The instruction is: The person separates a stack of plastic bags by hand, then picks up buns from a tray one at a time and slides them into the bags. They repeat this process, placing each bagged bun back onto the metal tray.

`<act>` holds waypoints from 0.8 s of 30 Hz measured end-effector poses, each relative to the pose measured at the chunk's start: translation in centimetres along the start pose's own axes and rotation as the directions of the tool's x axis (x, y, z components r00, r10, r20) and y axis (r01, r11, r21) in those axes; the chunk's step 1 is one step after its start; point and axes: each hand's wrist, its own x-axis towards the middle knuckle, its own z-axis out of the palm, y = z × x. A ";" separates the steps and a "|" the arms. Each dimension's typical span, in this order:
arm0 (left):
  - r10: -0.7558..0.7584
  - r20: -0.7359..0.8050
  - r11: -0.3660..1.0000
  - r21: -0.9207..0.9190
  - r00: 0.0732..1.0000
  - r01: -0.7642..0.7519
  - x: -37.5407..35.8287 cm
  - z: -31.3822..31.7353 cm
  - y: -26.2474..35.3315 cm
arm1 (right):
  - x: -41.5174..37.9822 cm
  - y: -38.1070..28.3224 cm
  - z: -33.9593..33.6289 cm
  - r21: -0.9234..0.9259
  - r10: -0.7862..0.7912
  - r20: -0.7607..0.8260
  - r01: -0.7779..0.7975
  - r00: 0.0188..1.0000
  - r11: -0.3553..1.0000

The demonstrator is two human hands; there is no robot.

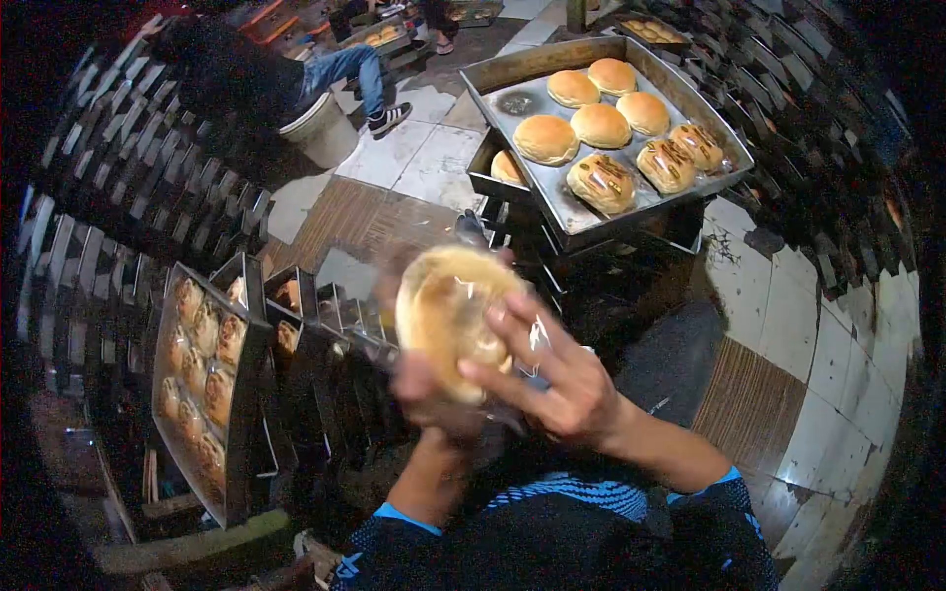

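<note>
A round pale bun (pixel 443 286) with clear plastic film about it is held up in front of my body. My right hand (pixel 552 374) grips its right side, fingers across its face. At the lower left of the bun, my left hand (pixel 429 394) is closed on its edge, blurred by motion. Beyond my hands, a metal tray (pixel 576 225) holds several golden buns (pixel 545 139) and, at its near side, several brown-streaked buns (pixel 601 184), shiny as if in film.
At the left, a tilted tray (pixel 236 443) holds several wrapped buns. Metal racks of trays stand on both sides. A person in jeans (pixel 345 74) sits by a white bucket (pixel 323 133). More trays of buns (pixel 379 37) lie farther back on the tiled floor.
</note>
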 end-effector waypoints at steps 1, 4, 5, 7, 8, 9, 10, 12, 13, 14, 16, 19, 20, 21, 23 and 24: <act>-0.074 -0.157 0.978 0.181 0.985 0.102 -0.7 -0.1 -0.7 | 0.1 0.2 0.6 -0.068 0.057 -0.036 -0.059 0.998 0.996; -0.013 -0.296 0.961 0.259 0.955 0.094 0.5 -1.2 -3.2 | 1.1 -0.8 0.5 -0.177 0.319 0.190 -0.288 0.928 0.941; -0.088 -0.292 0.992 0.057 0.952 0.109 1.4 -2.6 -3.4 | 0.0 -1.3 1.2 -0.089 0.378 0.231 -0.368 0.896 0.926; -0.224 -0.285 0.938 -0.322 0.932 0.127 2.9 -5.2 -2.5 | -1.8 -1.2 1.6 0.174 0.263 0.355 -0.340 0.897 0.924; -0.210 -0.345 0.945 -0.311 0.915 0.099 3.3 -6.0 -2.1 | -2.8 -0.8 1.5 0.305 0.191 0.407 -0.330 0.893 0.893; -0.208 -0.345 0.944 -0.316 0.915 0.096 3.1 -6.2 -2.0 | -3.6 0.7 1.1 0.438 0.025 0.610 -0.364 0.792 0.822; -0.209 -0.340 0.942 -0.320 0.917 0.096 2.9 -6.2 -1.7 | -3.2 1.0 1.0 0.528 0.079 0.621 -0.491 0.780 0.693; -0.249 -0.287 0.909 -0.399 0.925 0.121 2.3 -4.8 -2.3 | -1.8 1.4 2.2 0.529 0.297 0.354 -0.452 0.887 0.718; -0.237 -0.347 0.957 -0.244 0.907 0.156 1.9 -4.0 -2.5 | -1.0 1.8 3.0 0.492 0.269 0.323 -0.404 0.907 0.771; -0.167 -0.350 0.976 0.078 0.922 0.206 1.8 -5.7 -3.8 | -0.8 1.5 3.3 0.474 0.244 0.382 -0.415 0.892 0.776; -0.399 -0.414 0.916 -0.224 0.818 0.334 2.6 -6.2 -2.8 | -0.4 1.5 3.7 0.438 0.185 0.491 -0.424 0.852 0.793; -0.416 -0.257 0.831 -0.497 0.873 0.250 3.4 -9.3 -1.3 | 0.6 1.2 1.4 0.837 -0.138 0.471 -0.393 0.871 0.381; -0.398 -0.197 0.803 -0.547 0.896 0.236 3.4 -10.3 -0.7 | 0.4 2.2 1.2 0.870 -0.261 0.492 -0.455 0.830 0.191; -0.412 -0.278 0.827 -0.514 0.868 0.227 3.3 -11.2 -0.7 | 0.2 3.3 1.0 0.852 -0.381 0.485 -0.524 0.787 0.001; -0.477 -0.269 0.823 -0.470 0.837 0.318 2.7 -11.4 -1.4 | -1.0 4.4 3.4 0.513 0.285 0.570 -0.604 0.771 0.610; -0.512 -0.259 0.816 -0.446 0.819 0.369 2.4 -11.4 -1.8 | -1.3 4.0 5.4 0.228 0.554 0.165 -0.578 0.816 0.783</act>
